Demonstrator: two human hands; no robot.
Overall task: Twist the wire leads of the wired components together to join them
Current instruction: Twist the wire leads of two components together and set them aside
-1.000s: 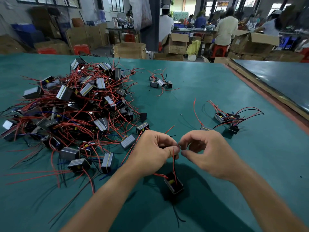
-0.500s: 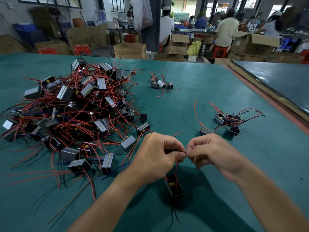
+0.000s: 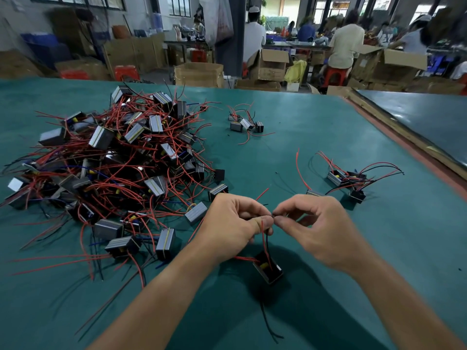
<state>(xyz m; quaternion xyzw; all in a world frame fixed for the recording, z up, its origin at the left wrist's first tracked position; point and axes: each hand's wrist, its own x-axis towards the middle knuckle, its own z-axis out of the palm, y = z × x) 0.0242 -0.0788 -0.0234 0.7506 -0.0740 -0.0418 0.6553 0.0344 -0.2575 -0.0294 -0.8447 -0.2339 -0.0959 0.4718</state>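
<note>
A small black wired component (image 3: pixel 268 270) hangs just above the green table, below my hands, by its red and black leads (image 3: pixel 264 236). My left hand (image 3: pixel 232 226) grips those leads between thumb and curled fingers. My right hand (image 3: pixel 318 228) pinches the wire ends at the spot where both hands meet, thumb and forefinger tip to tip. A red lead end (image 3: pixel 262 193) sticks up behind my left hand. A large pile of wired components (image 3: pixel 113 162) with red leads lies to the left.
A small group of components (image 3: pixel 243 123) lies at the far middle, another group (image 3: pixel 348 180) to the right near a loose red wire (image 3: pixel 300 170). The green table (image 3: pixel 290 109) ends at a red strip (image 3: pixel 404 150) on the right. People and cardboard boxes (image 3: pixel 267 64) fill the background.
My hands have stayed together at the wire ends. The right hand's fingers have opened out a little while thumb and forefinger keep the pinch. The hanging component has swung slightly.
</note>
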